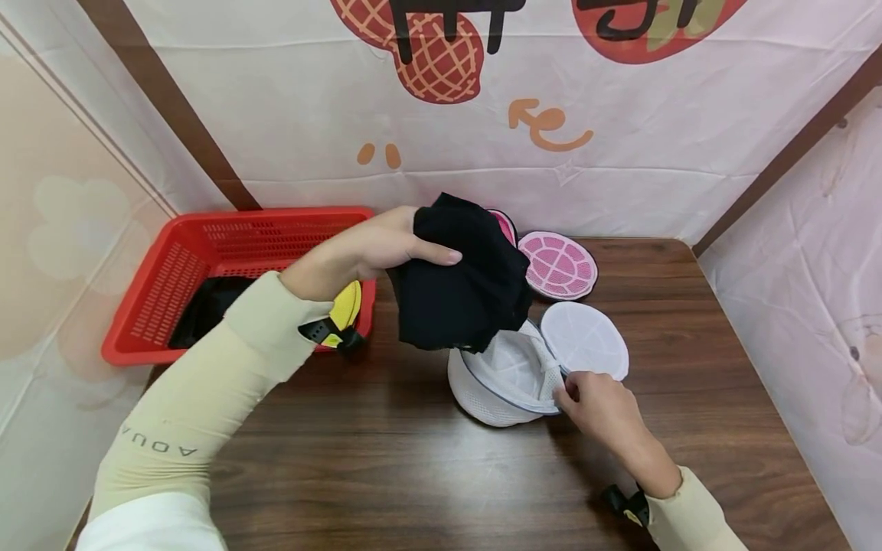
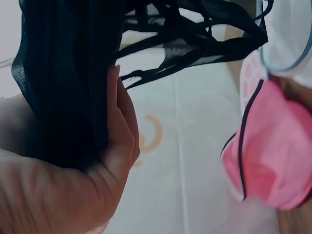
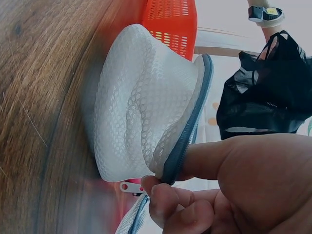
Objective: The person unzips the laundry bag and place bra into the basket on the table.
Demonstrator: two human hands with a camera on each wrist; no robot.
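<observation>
My left hand (image 1: pixel 386 241) holds a black garment (image 1: pixel 462 283) above a white mesh laundry bag (image 1: pixel 492 405), thumb lying over the cloth. Sheer, strappy parts of the garment (image 2: pixel 195 44) hang to the right in the left wrist view. The bag stands on the table with its round lid (image 1: pixel 586 340) folded back to the right. With thumb and fingers, my right hand (image 1: pixel 602 405) pinches the blue-grey zipper edge (image 3: pixel 187 131) of the bag's mouth. A zipper pull (image 3: pixel 131 187) shows beside the fingers. The garment hides part of the bag's far rim.
At the left stands a red plastic basket (image 1: pixel 141 298) with black cloth (image 1: pixel 210 306) and a yellow piece (image 1: pixel 347 306) inside. Behind the white bag is a pink bag (image 2: pixel 273 151) with a pink mesh lid (image 1: pixel 558 265). A printed curtain (image 1: pixel 620 176) borders the wooden table (image 1: pixel 386 474).
</observation>
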